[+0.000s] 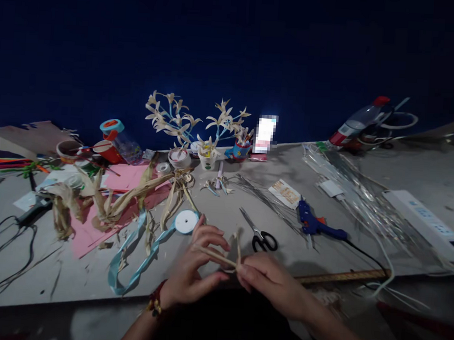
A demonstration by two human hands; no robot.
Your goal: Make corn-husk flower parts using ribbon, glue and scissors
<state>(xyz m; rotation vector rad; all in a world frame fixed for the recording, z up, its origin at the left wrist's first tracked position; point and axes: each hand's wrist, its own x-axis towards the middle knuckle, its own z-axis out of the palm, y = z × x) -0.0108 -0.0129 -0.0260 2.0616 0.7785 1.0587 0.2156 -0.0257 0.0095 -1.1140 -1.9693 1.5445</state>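
Cluttered table (225, 198), scissors (258, 234) near right hand (265, 276)

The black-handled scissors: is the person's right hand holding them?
No, the scissors lie on the table beyond the right hand, which pinches a pale strip.

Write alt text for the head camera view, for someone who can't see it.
A person's right hand pinches a thin pale strip that runs to the left hand, at a cluttered table. Scissors, a blue glue gun and a ribbon spool lie nearby; farther back, pale flowers stand in cups.
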